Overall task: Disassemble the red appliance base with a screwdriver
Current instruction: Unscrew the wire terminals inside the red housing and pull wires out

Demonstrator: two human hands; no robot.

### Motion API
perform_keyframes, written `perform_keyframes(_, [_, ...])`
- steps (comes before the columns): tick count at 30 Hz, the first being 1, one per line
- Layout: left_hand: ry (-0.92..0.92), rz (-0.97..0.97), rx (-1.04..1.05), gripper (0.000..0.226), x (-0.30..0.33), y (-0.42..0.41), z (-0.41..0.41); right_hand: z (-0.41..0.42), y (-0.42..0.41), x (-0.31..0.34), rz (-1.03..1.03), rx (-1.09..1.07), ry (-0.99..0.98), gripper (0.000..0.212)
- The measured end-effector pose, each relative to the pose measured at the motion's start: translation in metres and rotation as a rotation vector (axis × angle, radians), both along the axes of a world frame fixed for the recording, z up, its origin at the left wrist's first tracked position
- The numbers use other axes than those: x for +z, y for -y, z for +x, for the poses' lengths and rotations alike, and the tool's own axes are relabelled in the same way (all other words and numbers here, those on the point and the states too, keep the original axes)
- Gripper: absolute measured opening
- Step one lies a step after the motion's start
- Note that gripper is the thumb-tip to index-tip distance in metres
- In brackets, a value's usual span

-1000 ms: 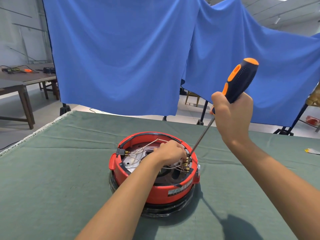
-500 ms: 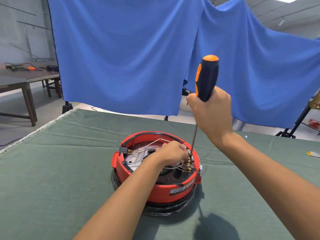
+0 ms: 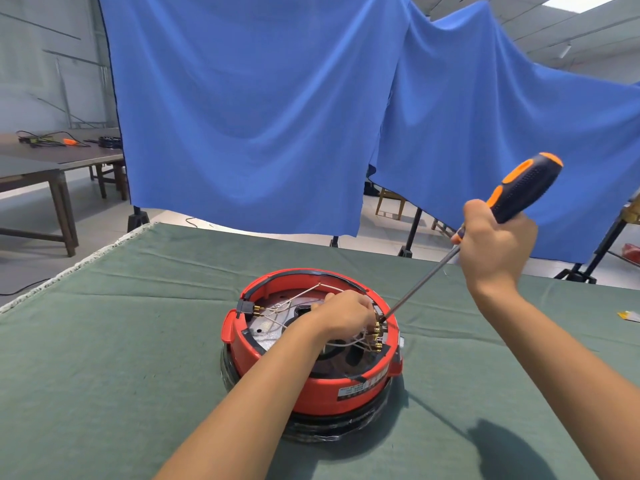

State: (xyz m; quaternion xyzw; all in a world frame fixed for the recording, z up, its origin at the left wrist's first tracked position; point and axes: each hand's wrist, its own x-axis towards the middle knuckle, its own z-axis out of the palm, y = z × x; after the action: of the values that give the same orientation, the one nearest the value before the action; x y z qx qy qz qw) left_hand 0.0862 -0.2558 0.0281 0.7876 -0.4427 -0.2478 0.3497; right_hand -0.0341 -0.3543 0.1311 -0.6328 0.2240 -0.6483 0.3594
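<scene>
Two bare forearms come in from the bottom edge, both reaching onto the green cloth-covered table (image 3: 104, 358). Round red plastic appliance base (image 3: 311, 344) sits open side up at the middle of that table, on a darker black ring. Small white label on its near wall, text too small to read.

Left hand (image 3: 346, 311) is down inside the base at the right side of the opening, fingers curled around the thin white wires (image 3: 287, 301) next to the row of brass terminals (image 3: 375, 336). Whether it actually pinches a wire or only rests on them, can't tell. More wires cross the grey metal plate inside, running over to a black connector block (image 3: 246, 307) on the left inner rim.

Right hand (image 3: 495, 244) is raised right of the base, fist closed tight round the black-and-orange screwdriver (image 3: 519, 188) handle. The shaft slants down and left; the tip lands at the terminal row, just beside the left fingers. Exact screw contact is hidden.

Small yellow-white scrap (image 3: 628, 316) lies on the cloth at the far right edge.

Behind the table, big blue fabric backdrop (image 3: 259, 109) hangs on black stands. Far left, brown wooden tables (image 3: 52, 164) with cables and an orange item on top.
</scene>
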Motion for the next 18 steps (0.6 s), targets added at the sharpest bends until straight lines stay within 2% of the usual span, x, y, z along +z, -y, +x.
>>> perform_keyframes(6, [0.007, 0.009, -0.006, 0.026, 0.001, -0.001, -0.001, -0.008, 0.017, -0.013, 0.159, -0.033, 0.12, 0.02])
perform_keyframes(11, [0.012, -0.024, 0.0, 0.03, 0.004, -0.003, -0.002, -0.014, 0.021, -0.019, 0.201, -0.031, 0.163, 0.019])
perform_keyframes(18, [0.003, -0.06, -0.018, 0.031, 0.005, -0.005, -0.004, -0.003, -0.004, 0.002, -0.061, 0.044, 0.037, 0.025])
